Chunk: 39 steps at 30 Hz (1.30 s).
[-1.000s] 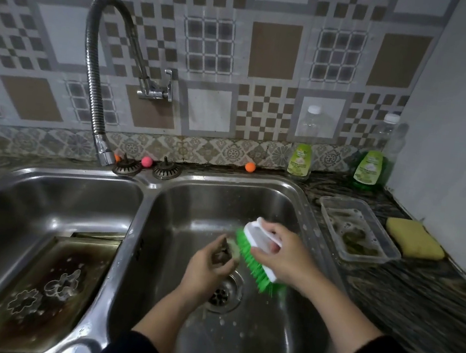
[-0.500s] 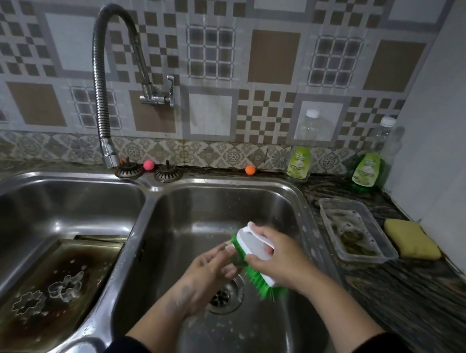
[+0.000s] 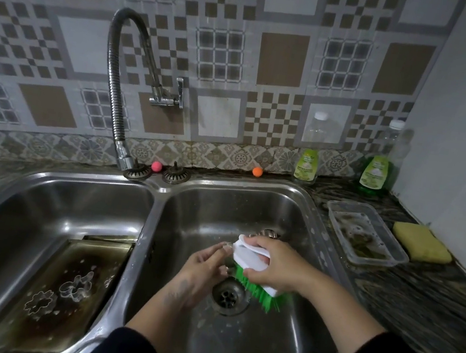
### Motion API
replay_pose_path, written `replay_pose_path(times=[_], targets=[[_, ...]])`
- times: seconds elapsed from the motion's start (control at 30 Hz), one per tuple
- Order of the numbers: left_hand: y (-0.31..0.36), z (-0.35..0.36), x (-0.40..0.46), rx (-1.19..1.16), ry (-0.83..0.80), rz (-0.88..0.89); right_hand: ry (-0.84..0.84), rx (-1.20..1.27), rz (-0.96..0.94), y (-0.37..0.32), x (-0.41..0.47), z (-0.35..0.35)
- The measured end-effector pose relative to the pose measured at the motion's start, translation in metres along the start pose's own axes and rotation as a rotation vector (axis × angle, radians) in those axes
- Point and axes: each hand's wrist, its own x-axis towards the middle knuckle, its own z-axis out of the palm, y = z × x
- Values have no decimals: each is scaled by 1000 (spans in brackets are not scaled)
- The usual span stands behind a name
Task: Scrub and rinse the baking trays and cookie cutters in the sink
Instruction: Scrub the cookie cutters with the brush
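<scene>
Hands scrubbing a small cookie cutter point(image 3: 224, 268) over the right sink basin point(image 3: 277, 341).

Left hand point(image 3: 205, 265) pinches the mostly hidden cutter above the drain point(image 3: 229, 295); right hand point(image 3: 274, 264) grips a white brush with green bristles point(image 3: 253, 281) against it. Two more cutters point(image 3: 59, 294) lie on a stained baking tray point(image 3: 67, 281) in the left basin point(image 3: 50, 210).

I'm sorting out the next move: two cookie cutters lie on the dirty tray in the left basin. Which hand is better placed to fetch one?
Probably the left hand: it is nearer the cookie cutters, while the right hand grips the brush.
</scene>
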Motion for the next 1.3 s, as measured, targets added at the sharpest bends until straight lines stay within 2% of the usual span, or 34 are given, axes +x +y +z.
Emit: replay_pose_path(times=[0.13,0.23,0.3,0.37,0.43,0.5,0.6,0.7,0.8,0.87,1.03,1.3], targets=[[1,-3,-4,-4,-38,14,73,-51,-4,-2,3,8],[6,-11,-6,3,19,50,8,-38,-9,-9,2,14],[8,-16,-7,61,56,56,42,-114,-42,-15,3,16],[9,-22,-7,175,65,70,103,-246,-94,-20,4,22],[16,-32,-7,340,52,127,104,-356,-141,-26,6,29],[28,-50,-10,530,106,197,94,-465,-166,-29,8,32],[45,-91,-16,840,252,293,105,-449,-91,-32,14,31],[60,-137,-26,978,389,300,112,-410,-49,-34,19,32],[69,-188,-35,1057,539,200,135,-379,-41,-38,25,39],[67,-222,-38,1115,567,96,132,-354,-10,-39,28,46],[54,-289,-24,1201,561,-94,144,-327,28,-40,39,65],[49,-309,-2,1352,472,-215,137,-316,56,-32,52,83]])
